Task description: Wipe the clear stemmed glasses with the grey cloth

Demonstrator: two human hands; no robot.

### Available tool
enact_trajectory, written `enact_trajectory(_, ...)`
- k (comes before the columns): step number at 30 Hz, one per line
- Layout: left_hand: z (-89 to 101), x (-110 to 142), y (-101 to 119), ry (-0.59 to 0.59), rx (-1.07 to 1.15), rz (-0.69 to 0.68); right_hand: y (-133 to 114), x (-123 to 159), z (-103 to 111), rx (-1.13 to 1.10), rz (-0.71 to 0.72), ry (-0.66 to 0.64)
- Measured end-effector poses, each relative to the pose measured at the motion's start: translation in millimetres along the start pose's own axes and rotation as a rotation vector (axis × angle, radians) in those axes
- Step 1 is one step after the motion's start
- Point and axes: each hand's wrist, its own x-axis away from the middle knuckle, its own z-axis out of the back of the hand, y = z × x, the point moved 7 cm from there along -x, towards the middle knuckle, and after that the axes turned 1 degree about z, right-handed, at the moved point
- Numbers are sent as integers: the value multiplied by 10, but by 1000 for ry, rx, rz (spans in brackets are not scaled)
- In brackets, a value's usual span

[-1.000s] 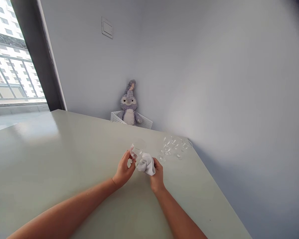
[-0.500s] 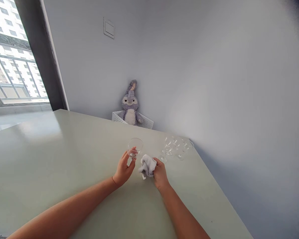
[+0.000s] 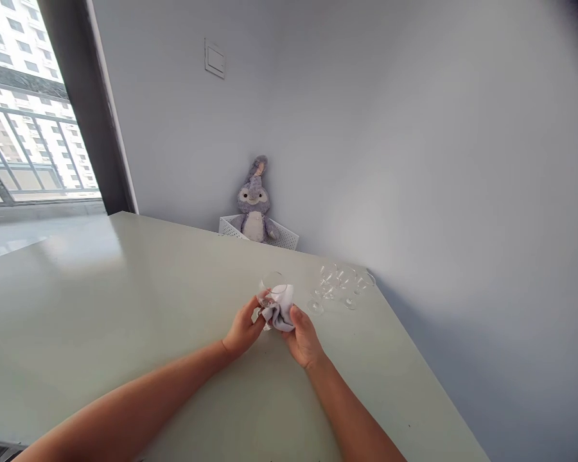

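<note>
A clear stemmed glass (image 3: 273,282) is upright in my left hand (image 3: 243,328), whose fingers close around its lower bowl and stem. My right hand (image 3: 306,337) grips a bunched white-and-grey cloth (image 3: 279,314) between thumb and fingers. The cloth presses against the right side of the glass and hides part of its bowl and stem. Several other clear stemmed glasses (image 3: 349,282) stand close together to the right, near the table's far corner.
The pale, glossy table (image 3: 173,282) stretches out to the left. Behind its far edge, a grey plush rabbit (image 3: 254,205) sits in a white perforated basket (image 3: 286,240). Walls meet at the corner beyond, and a window (image 3: 33,128) is at the far left.
My right hand has brought the cloth leftward onto the glass. The glass and my left hand have shifted slightly right and down. The view has turned a little.
</note>
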Motion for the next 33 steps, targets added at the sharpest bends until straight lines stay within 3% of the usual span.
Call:
enact_trajectory(3, 43, -20, -42, 47, 6, 19, 34, 23, -31, 97, -8, -31)
enact_trajectory(8, 3, -25, -53, 22, 39, 45, 71, -18, 228, 310, -21, 180)
enact_trajectory(13, 25, -25, -116, 69, 141, 112, -342, 37, 294, 756, 363, 287)
enact_trajectory(14, 42, -29, -146, 85, 163, 133, -379, 48, 300, 787, 388, 289)
enact_trajectory(17, 99, -48, -220, 127, 199, 178, -366, 38, 379, 692, 280, 315)
enact_trajectory(21, 145, -68, -157, 160, 166, 122, -314, 22, 355, 315, 97, 394)
enact_trajectory(26, 96, -49, -21, 125, 217, 84, -260, -42, -255, 31, -12, 68)
enact_trajectory(29, 97, -34, 34, 120, 199, 79, -174, -45, -447, 123, 12, -52)
enact_trajectory(33, 80, -31, 113, 94, 90, 48, -25, -107, -233, 447, 78, 115)
